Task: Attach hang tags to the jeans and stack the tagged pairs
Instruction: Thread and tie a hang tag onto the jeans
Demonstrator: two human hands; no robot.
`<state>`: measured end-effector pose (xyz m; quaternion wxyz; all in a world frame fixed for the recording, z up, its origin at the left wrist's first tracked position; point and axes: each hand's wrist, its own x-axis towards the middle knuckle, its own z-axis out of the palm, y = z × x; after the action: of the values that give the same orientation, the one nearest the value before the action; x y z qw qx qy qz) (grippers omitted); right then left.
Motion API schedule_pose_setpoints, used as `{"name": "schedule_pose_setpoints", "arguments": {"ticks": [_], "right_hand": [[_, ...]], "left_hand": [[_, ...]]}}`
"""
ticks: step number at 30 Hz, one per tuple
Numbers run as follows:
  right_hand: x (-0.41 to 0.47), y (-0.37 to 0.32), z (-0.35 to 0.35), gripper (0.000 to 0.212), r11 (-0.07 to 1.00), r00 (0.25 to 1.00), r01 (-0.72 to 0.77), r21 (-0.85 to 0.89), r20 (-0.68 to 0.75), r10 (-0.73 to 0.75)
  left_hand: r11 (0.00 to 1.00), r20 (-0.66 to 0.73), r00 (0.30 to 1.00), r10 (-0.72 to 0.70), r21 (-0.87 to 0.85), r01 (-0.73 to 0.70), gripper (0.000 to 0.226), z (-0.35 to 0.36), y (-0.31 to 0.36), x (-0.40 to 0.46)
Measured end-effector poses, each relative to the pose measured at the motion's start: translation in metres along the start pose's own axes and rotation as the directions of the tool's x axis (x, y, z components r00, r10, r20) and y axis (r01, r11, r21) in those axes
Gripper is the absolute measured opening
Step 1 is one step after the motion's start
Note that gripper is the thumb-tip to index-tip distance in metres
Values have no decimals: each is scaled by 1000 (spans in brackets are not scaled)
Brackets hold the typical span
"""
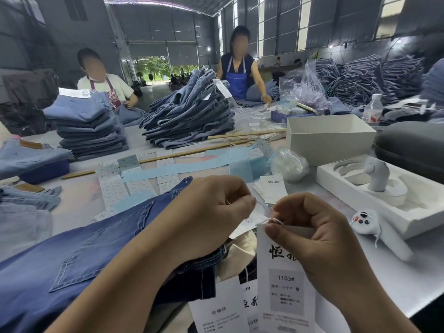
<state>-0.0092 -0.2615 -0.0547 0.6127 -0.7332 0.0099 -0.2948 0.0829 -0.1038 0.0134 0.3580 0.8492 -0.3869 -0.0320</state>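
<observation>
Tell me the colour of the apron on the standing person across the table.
Bright blue apron, clearest in the head view.

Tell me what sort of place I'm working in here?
Most likely a garment factory's finishing hall. Tall stacks of folded jeans cover a long table, loose paper labels lie spread across it, and the right hand pinches a hang tag by its string.

Soft window daylight; warped, blurry edges
</observation>
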Motion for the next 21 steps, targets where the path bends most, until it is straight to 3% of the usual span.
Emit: {"name": "schedule_pose_setpoints", "arguments": {"ticks": [2,5,9,15,21], "right_hand": [[2,0,-1,21,1000,1000,11,4,0,-11],[6,1,-2,23,999,999,30,19,25,-30],[13,2,-3,22,998,997,65,-22,45,-64],[21,9,-8,32,997,999,-10,-73,49,14],[29,20,-17,38,988,996,-68,-138,44,75]], "left_hand": [[999,62,998,-18,-36,20,33,1,0,5],[999,117,993,-18,35,14,19,1,1,16],[990,316,949,6,131,-50,13,1,10,28],[914,331,943,-24,391,-113,11,10,21,55],[901,476,869,-139,424,-88,9,14,19,83]]}}
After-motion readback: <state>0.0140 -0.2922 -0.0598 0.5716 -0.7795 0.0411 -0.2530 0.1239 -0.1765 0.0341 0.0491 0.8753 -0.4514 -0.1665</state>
